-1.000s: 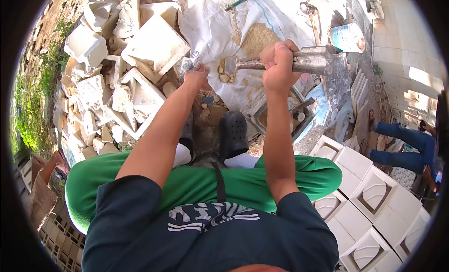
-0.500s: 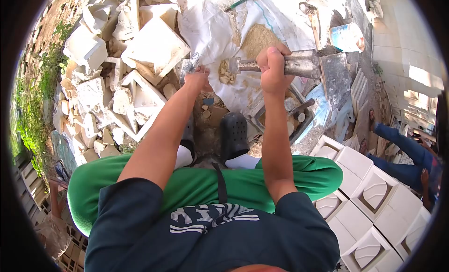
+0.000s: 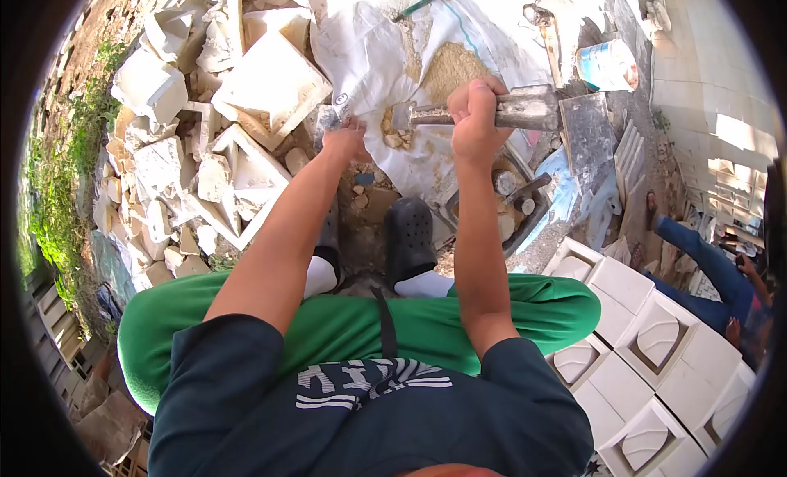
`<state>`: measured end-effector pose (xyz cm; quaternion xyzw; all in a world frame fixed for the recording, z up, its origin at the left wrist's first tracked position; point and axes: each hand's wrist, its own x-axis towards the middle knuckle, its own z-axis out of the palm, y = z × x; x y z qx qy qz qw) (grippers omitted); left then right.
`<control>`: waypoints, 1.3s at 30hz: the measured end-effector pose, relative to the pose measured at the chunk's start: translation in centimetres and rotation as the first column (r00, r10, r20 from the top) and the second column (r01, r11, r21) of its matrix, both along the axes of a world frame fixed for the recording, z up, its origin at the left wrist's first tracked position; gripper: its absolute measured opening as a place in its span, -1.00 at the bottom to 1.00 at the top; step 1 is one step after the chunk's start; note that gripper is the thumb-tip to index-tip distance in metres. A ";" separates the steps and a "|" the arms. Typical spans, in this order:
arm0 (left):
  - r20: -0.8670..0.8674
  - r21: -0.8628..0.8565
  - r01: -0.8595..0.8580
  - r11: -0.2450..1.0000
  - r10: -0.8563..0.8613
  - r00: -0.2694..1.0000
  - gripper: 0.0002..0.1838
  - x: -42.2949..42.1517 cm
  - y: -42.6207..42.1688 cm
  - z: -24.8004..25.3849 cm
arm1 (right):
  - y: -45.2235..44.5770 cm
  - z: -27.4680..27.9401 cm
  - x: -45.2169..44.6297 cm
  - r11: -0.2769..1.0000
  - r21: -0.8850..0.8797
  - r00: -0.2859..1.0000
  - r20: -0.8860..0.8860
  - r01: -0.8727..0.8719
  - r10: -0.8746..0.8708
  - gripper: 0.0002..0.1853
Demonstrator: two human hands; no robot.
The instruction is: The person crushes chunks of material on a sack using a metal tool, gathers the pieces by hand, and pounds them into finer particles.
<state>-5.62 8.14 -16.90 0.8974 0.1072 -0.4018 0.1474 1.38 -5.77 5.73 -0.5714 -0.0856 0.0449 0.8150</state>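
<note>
My right hand [image 3: 478, 120] is closed around a dusty hammer-like tool [image 3: 529, 109]. Its thick grey part sticks out to the right of my fist; a narrower shaft runs left to a small flat metal end [image 3: 402, 116]. That end is over yellowish lumps [image 3: 397, 137] on a white sack [image 3: 352, 46]. My left hand [image 3: 348, 139] is at the sack's left side, its fingers stretched out and slightly bent. Beside it is a grey piece with a round mark [image 3: 329, 116], whose kind I cannot make out. Pale crushed material [image 3: 453, 71] lies heaped further up the sack.
Broken white blocks [image 3: 270, 83] are piled on the left. A green-handled tool [image 3: 416, 7] lies on the sack. To the right are a bucket [image 3: 607, 65] and a dark flat board [image 3: 587, 132]. Patterned white blocks [image 3: 627, 292] line the lower right, near another person [image 3: 713, 268].
The tool in my right hand has tilted slightly, its metal end shifting a little left. My left hand stays almost still. The other person's arm on the right has moved.
</note>
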 end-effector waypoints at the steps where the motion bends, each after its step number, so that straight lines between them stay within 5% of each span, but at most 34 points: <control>1: 0.002 -0.006 -0.010 1.000 0.010 1.000 0.04 -0.1 0.0 -0.6 | 0.1 -3.3 0.0 1.000 0.003 1.000 0.000 0.001 -0.001 -0.72; 3: 0.009 -0.020 0.005 1.000 -0.005 1.000 0.04 -0.4 0.1 0.1 | 1.4 -7.7 0.2 0.998 -0.044 0.984 0.171 0.053 -0.044 -0.72; 5: 0.023 -0.023 0.011 1.000 -0.010 1.000 0.04 -0.4 0.5 1.0 | 1.3 -7.0 0.8 0.999 -0.052 0.997 0.082 0.000 0.004 -0.72; 7: 0.048 0.027 0.054 0.998 -0.056 0.997 0.05 -0.8 0.0 0.9 | 1.2 -4.8 0.9 0.992 -0.074 0.993 0.050 -0.100 0.104 -0.72; 13: 0.062 -0.060 -0.059 0.996 0.063 0.996 -0.04 -0.7 0.2 -1.0 | 0.2 1.5 -1.1 0.999 -0.008 0.993 0.110 -0.038 0.039 -0.74; 16: 0.049 -0.070 -0.067 0.995 0.070 0.996 -0.05 -0.5 0.2 -0.4 | 0.9 -4.6 -0.8 0.999 0.028 0.999 0.022 -0.027 0.026 -0.77; 17: 0.028 -0.078 -0.076 0.994 0.078 0.997 -0.05 -0.3 0.1 0.2 | 1.3 -10.0 0.0 0.997 -0.073 0.989 0.149 0.013 -0.002 -0.77; 26: 0.032 -0.041 -0.050 0.998 0.052 0.998 -0.09 -0.5 0.0 1.1 | -0.3 0.5 -0.6 0.999 0.013 0.997 0.064 -0.039 0.038 -0.77; 29: 0.059 -0.048 -0.051 0.998 0.054 0.997 -0.10 -0.4 0.1 -0.9 | 0.0 -1.4 -0.5 0.992 -0.121 0.994 0.108 0.041 -0.028 -0.78; 31: 0.037 -0.040 -0.018 0.999 0.019 0.999 -0.04 -0.6 0.0 0.8 | 0.8 -7.5 0.2 0.999 -0.039 1.000 -0.030 -0.004 0.003 -0.75; 39: 0.040 -0.009 0.047 0.999 -0.046 0.998 0.04 -1.0 0.0 -1.0 | -0.2 0.6 0.8 1.000 -0.020 0.998 0.066 -0.021 0.022 -0.78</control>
